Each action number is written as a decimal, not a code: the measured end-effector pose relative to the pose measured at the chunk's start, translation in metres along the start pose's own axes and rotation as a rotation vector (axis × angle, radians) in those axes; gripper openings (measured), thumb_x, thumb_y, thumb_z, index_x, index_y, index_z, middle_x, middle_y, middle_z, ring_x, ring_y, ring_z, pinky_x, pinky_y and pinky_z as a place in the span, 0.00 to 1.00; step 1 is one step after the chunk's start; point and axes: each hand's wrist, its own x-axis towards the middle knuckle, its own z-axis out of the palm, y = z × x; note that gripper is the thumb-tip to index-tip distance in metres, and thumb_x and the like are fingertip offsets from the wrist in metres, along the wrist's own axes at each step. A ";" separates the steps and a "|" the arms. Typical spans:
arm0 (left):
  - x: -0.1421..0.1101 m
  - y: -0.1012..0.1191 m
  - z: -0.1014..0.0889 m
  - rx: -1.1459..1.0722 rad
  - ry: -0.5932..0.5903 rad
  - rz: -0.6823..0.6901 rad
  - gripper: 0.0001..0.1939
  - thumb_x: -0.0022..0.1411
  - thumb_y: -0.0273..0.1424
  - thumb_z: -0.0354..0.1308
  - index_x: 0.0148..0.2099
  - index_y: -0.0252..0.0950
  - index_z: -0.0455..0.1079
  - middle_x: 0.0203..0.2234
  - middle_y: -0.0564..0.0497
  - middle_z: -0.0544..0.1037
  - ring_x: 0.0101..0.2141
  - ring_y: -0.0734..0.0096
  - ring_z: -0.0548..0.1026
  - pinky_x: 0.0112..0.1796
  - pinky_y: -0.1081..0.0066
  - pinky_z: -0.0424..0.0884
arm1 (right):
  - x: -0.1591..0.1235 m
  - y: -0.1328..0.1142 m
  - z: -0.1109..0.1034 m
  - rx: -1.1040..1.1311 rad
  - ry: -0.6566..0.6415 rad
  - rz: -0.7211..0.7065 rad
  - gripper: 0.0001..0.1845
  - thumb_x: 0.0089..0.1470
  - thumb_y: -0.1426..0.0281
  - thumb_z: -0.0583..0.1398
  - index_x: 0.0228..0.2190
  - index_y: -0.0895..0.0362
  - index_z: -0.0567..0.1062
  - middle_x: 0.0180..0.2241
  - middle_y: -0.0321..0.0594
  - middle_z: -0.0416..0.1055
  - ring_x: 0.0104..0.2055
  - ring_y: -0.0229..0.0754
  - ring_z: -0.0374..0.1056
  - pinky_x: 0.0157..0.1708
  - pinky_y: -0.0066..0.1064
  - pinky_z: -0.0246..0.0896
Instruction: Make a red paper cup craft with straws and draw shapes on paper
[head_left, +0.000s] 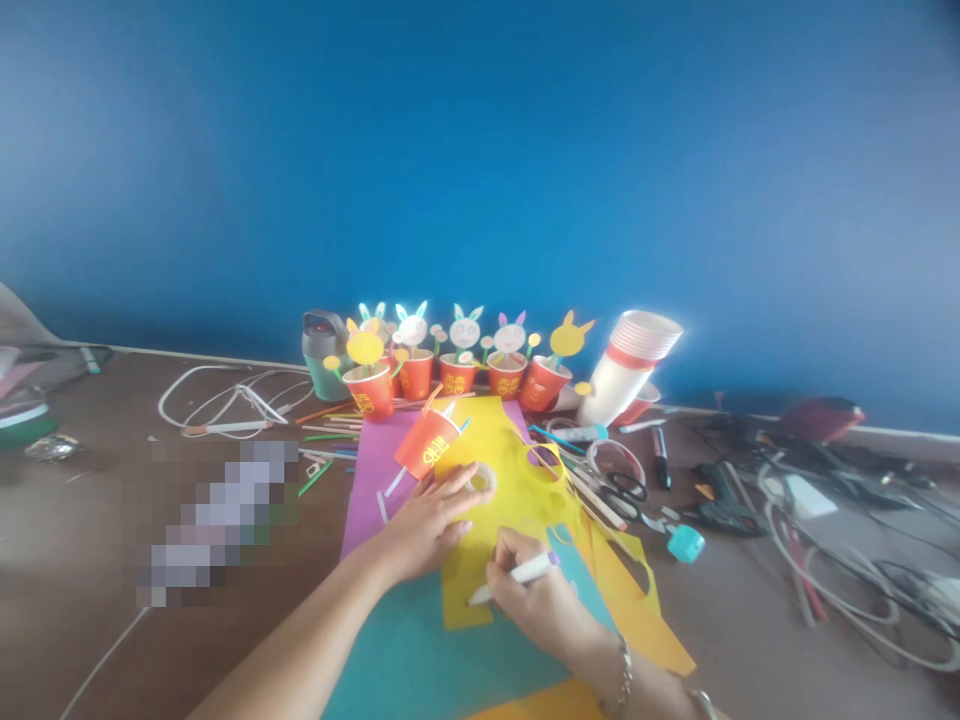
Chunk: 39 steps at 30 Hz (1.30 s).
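My left hand [431, 525] lies flat with fingers apart on a sheet of yellow paper [480, 425]. Its fingertips rest against a pale ring [486, 476] that looks like a roll of tape. In my right hand [536, 605] is a white marker [534, 568] with a purple end, gripped in a writing hold. The marker's tip points down at the lower part of the yellow sheet. Just beyond my left hand, a red paper cup [429, 440] lies tilted, with sticks poking out. Teal paper [409, 650] and purple paper [365, 485] are underneath.
Behind the papers stand several red cups with paper animal heads [465, 328]. Stacked white cups [626, 365] lean at the right, near scissors [630, 490], a glue gun [724, 505] and tangled cables [825, 590]. A flask [321, 350] and a white cord [232, 385] are left.
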 end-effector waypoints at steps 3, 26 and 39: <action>0.000 0.001 -0.001 -0.001 -0.006 -0.011 0.29 0.65 0.25 0.46 0.64 0.56 0.52 0.67 0.56 0.45 0.65 0.64 0.45 0.62 0.51 0.42 | 0.000 -0.001 0.000 0.007 -0.003 -0.011 0.12 0.45 0.71 0.53 0.17 0.52 0.53 0.15 0.26 0.50 0.18 0.32 0.48 0.19 0.25 0.45; 0.000 -0.001 0.001 0.005 0.002 0.014 0.29 0.66 0.26 0.47 0.65 0.55 0.51 0.67 0.56 0.44 0.65 0.63 0.46 0.62 0.53 0.43 | -0.003 -0.003 0.000 0.112 -0.093 0.057 0.11 0.43 0.70 0.55 0.17 0.53 0.56 0.13 0.26 0.55 0.16 0.30 0.49 0.16 0.23 0.42; 0.000 0.002 -0.003 0.014 -0.005 0.005 0.28 0.66 0.26 0.46 0.64 0.54 0.52 0.67 0.55 0.46 0.65 0.63 0.47 0.62 0.51 0.44 | -0.001 0.003 -0.008 0.158 -0.074 0.103 0.09 0.42 0.69 0.55 0.18 0.54 0.57 0.12 0.27 0.58 0.14 0.31 0.56 0.16 0.22 0.47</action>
